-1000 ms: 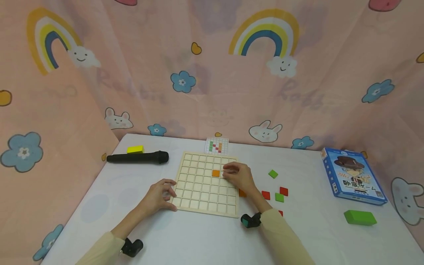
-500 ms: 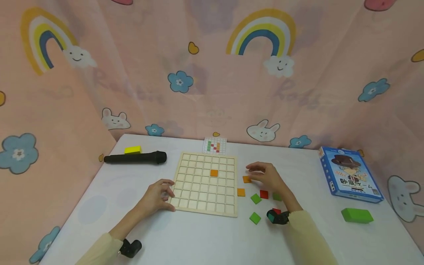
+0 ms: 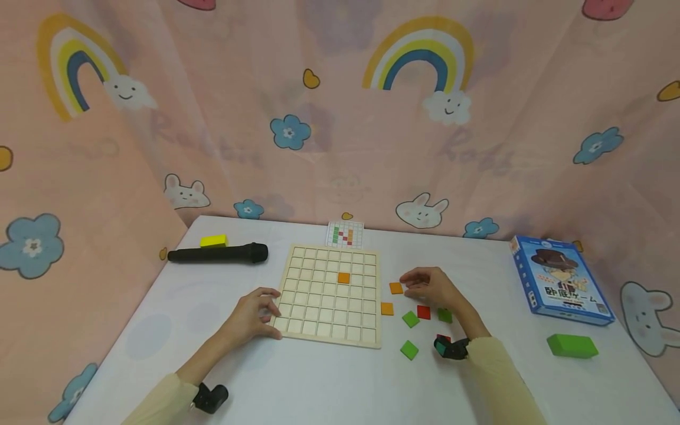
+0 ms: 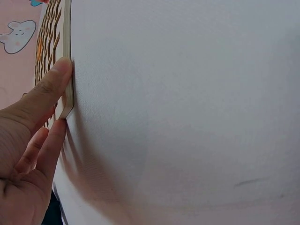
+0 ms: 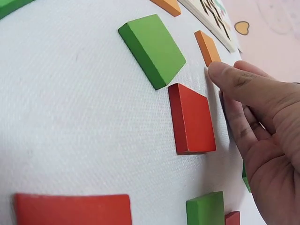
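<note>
A pale wooden grid board [image 3: 327, 330] lies on the white table, one orange tile [image 3: 343, 278] in a cell of its upper half. My left hand [image 3: 248, 314] holds the board's near left corner, thumb on the front edge and fingers at the left side; the left wrist view shows the thumb [image 4: 58, 75] against the rim. Right of the board, my right hand [image 3: 434, 289] hovers with loosely bent fingers beside a loose orange tile [image 3: 395, 288]. In the right wrist view the thumb tip overlaps that orange tile [image 5: 206, 47]; nothing shows pinched between the fingers.
Near the right hand lie another orange tile [image 3: 386, 309], a red tile [image 3: 423, 311] and several green tiles [image 3: 409, 350]. A pattern card [image 3: 345, 234] stands behind the board. Further out are a microphone [image 3: 218, 254], yellow block [image 3: 213, 241], blue box [image 3: 565, 280] and green block [image 3: 572, 346].
My right hand has moved right, off the board to the loose tiles, then slightly away from the orange tile. A green tile now lies below the others. My left hand stays at the corner.
</note>
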A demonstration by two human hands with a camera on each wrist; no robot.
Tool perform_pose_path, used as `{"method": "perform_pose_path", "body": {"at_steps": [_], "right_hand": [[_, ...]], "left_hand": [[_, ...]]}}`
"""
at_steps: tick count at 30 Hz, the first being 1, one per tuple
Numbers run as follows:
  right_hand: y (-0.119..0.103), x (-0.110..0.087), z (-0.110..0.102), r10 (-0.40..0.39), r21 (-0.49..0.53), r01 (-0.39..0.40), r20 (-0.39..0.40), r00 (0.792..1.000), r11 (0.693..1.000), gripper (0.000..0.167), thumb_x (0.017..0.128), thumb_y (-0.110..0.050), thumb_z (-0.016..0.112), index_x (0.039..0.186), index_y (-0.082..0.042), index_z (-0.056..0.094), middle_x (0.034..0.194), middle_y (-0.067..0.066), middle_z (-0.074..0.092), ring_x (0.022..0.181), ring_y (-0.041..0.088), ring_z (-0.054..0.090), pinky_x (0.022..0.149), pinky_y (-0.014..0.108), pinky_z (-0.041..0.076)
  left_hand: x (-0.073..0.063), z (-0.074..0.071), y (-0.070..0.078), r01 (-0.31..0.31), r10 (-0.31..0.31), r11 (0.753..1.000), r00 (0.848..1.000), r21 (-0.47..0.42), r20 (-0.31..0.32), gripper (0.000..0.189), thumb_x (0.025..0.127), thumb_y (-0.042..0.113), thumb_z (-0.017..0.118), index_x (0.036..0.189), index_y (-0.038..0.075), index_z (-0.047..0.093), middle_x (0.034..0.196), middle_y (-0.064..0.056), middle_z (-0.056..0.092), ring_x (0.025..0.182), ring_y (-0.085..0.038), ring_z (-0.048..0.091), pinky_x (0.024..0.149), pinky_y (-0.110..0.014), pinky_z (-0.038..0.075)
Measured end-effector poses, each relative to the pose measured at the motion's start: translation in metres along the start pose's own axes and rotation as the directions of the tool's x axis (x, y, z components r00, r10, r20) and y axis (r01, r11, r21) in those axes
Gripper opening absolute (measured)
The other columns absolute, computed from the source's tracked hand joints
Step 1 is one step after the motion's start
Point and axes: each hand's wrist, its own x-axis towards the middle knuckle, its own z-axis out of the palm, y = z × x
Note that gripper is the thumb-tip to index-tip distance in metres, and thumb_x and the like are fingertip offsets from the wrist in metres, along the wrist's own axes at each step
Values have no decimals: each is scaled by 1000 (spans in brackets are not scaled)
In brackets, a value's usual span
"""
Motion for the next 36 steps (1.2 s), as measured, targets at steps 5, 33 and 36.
{"method": "perform_pose_path", "body": {"at_steps": [5,33,36], "right_hand": [[3,1,0,5,11,-5,11,1000,1000,31,83,-7,74,112,-5,67,111,10,67,97,22,62,90,31,55],[10,1,5,-13,40,15,-63,998,999,26,85,-9,73,110,-6,69,104,7,68,89,21,59,88,32,54],[10,-1,6,-11,64,17,-88,996,998,27,86,-9,71,113,-4,67,108,11,68,94,22,62,93,36,53]], "left_hand": [[0,0,0,-1,1,1000,1000,5,1,35,50,4,91,74,9,66,125,-9,56,117,-33,54,77,-20,57],[-1,0,2,12,-12,1000,1000,-14,1,36,50,2,91,74,8,65,125,-9,56,118,-33,53,77,-21,57],[-1,0,2,10,-10,1000,1000,-14,-1,36,50,2,91,74,8,65,125,-9,56,117,-33,54,78,-21,57]]}}
